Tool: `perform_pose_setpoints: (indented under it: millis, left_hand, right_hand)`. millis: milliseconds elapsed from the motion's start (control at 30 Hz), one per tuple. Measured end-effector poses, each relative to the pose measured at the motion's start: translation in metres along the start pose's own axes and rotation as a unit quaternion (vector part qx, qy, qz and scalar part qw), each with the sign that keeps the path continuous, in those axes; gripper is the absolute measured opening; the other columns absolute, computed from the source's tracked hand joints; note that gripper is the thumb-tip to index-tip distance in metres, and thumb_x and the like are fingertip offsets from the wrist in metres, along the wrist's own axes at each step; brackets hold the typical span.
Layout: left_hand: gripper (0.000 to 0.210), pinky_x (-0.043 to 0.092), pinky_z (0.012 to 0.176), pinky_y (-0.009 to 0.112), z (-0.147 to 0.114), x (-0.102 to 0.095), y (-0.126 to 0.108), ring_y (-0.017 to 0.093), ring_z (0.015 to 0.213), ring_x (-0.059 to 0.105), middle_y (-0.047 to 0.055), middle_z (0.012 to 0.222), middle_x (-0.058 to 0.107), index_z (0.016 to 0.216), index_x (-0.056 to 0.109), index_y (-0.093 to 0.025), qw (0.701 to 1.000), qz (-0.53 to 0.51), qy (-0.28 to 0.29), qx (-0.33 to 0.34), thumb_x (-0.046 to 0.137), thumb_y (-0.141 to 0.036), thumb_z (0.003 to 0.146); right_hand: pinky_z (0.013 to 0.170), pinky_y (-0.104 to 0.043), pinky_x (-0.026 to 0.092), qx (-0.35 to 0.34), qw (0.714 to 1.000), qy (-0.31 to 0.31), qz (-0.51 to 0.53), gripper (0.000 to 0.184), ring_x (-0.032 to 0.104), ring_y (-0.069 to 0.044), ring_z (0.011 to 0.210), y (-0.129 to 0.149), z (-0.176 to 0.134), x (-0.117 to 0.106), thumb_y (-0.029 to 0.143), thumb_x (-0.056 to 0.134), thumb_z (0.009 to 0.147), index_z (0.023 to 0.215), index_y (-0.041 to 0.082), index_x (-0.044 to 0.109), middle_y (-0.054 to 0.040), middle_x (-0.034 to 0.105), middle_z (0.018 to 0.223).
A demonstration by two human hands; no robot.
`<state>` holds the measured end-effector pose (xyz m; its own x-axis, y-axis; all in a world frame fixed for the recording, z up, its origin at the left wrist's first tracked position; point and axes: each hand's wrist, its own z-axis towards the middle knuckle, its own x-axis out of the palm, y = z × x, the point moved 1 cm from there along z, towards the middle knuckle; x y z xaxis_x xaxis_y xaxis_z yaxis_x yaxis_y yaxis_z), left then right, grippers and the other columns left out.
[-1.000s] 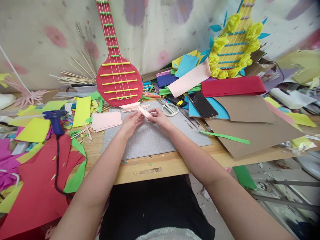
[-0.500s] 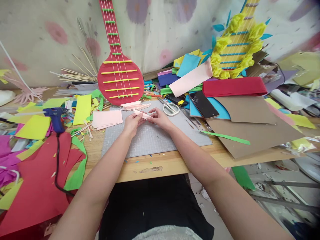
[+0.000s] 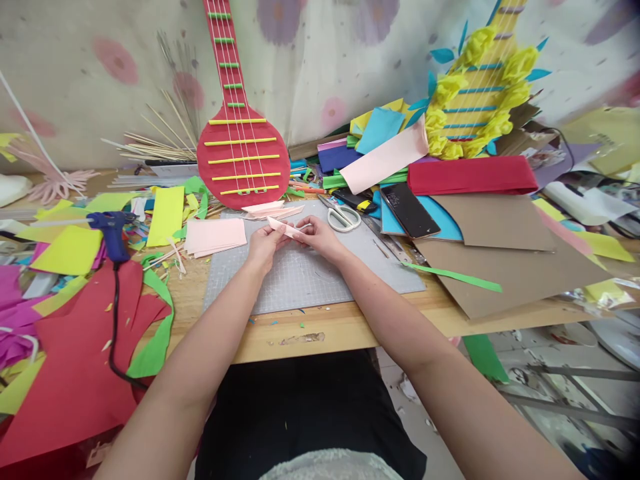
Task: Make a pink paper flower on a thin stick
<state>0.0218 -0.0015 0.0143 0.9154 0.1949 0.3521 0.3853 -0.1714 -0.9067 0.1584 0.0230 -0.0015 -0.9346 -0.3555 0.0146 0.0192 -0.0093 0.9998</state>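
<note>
A folded piece of pale pink paper (image 3: pixel 283 228) is pinched between my two hands above the grey cutting mat (image 3: pixel 300 283). My left hand (image 3: pixel 264 244) grips its left part, thumb on top. At its right end, my right hand (image 3: pixel 319 237) holds it with thumb and fingertips; some fingers are hidden behind. Just beyond my hands lie folded pink paper pieces (image 3: pixel 270 210). A small stack of pink paper rectangles (image 3: pixel 215 237) rests left of my left hand, overlapping the mat's edge. White-handled scissors (image 3: pixel 343 217) lie to the right of my right hand.
A red paper-covered instrument model (image 3: pixel 244 157) leans at the back; a yellow flowered one (image 3: pixel 473 100) stands at back right. Left are a blue glue gun (image 3: pixel 114 233) and red paper (image 3: pixel 85 347). A phone (image 3: pixel 410 210), brown cardboard (image 3: pixel 505 273) and a green strip (image 3: pixel 455 275) lie right.
The view has shifted very slightly. Both hands keep the pink paper in nearly the same place and pose.
</note>
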Motion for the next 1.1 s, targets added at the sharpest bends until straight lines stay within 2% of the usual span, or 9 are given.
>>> perform_pose_setpoints:
  millis: [100,233,433,533,700,833,1100]
  left_hand:
    - [0.012,0.051,0.084,0.033,0.0007,-0.0003,-0.0011,0.017,0.081,0.068,0.011,0.088,0.071,0.086,0.064,-0.01,1.0,-0.004,0.003,-0.014,0.059,-0.014,0.076]
    - [0.013,0.051,0.083,0.033,0.0014,-0.0006,-0.0021,0.016,0.076,0.068,0.01,0.085,0.071,0.086,0.064,-0.01,1.0,-0.002,-0.026,0.0,0.056,-0.018,0.079]
    - [0.013,0.051,0.084,0.034,0.0014,-0.0017,-0.0051,0.018,0.081,0.068,0.012,0.088,0.071,0.085,0.064,-0.01,0.999,-0.009,-0.033,-0.001,0.056,-0.018,0.079]
    - [0.015,0.051,0.083,0.035,0.001,-0.0011,-0.0048,0.019,0.081,0.068,0.011,0.086,0.071,0.083,0.064,-0.011,1.0,0.004,-0.025,-0.002,0.064,-0.022,0.073]
    - [0.018,0.052,0.082,0.036,0.0003,0.0019,0.0,0.02,0.081,0.067,0.006,0.075,0.07,0.078,0.064,-0.012,0.999,0.023,-0.038,0.019,0.071,-0.012,0.062]
    - [0.013,0.053,0.081,0.036,0.0002,0.0016,-0.0013,0.02,0.081,0.068,0.006,0.072,0.07,0.077,0.064,-0.011,0.999,0.007,-0.041,0.017,0.068,-0.01,0.065]
    - [0.016,0.05,0.086,0.036,0.0017,-0.0044,-0.0093,0.021,0.094,0.065,0.013,0.094,0.07,0.09,0.063,-0.011,0.999,-0.028,-0.031,0.02,0.057,-0.021,0.079]
  right_hand:
    - [0.053,-0.022,0.042,0.002,1.0,-0.006,0.008,0.037,0.054,-0.008,0.051,-0.0016,0.0016,0.0009,0.035,0.072,0.061,0.078,0.021,0.043,0.0071,0.059,0.054]
    - [0.053,-0.022,0.043,0.005,1.0,-0.009,0.008,0.032,0.054,-0.008,0.051,-0.0021,0.0023,0.0029,0.03,0.071,0.063,0.077,0.02,0.043,0.0075,0.057,0.053]
    - [0.053,-0.022,0.043,0.011,1.0,-0.005,0.007,0.031,0.054,-0.009,0.051,-0.001,0.0019,0.0049,0.028,0.071,0.064,0.076,0.02,0.043,0.0067,0.056,0.054]
    - [0.053,-0.022,0.043,0.01,1.0,-0.005,0.01,0.033,0.054,-0.009,0.052,-0.0011,0.0015,0.0047,0.029,0.071,0.063,0.076,0.021,0.043,0.0067,0.056,0.054]
    - [0.052,-0.022,0.042,0.001,1.0,0.008,0.013,0.036,0.054,-0.009,0.052,-0.0021,0.0026,0.0045,0.035,0.072,0.062,0.077,0.021,0.042,0.0074,0.056,0.054]
    - [0.051,-0.021,0.041,0.006,1.0,0.012,0.021,0.039,0.054,-0.009,0.05,-0.0021,0.0049,0.0039,0.034,0.074,0.059,0.075,0.021,0.04,0.0076,0.057,0.053]
    - [0.051,-0.021,0.042,0.015,1.0,0.002,0.028,0.038,0.055,-0.008,0.049,0.0018,0.0041,0.0036,0.028,0.074,0.06,0.074,0.021,0.04,0.0071,0.058,0.053]
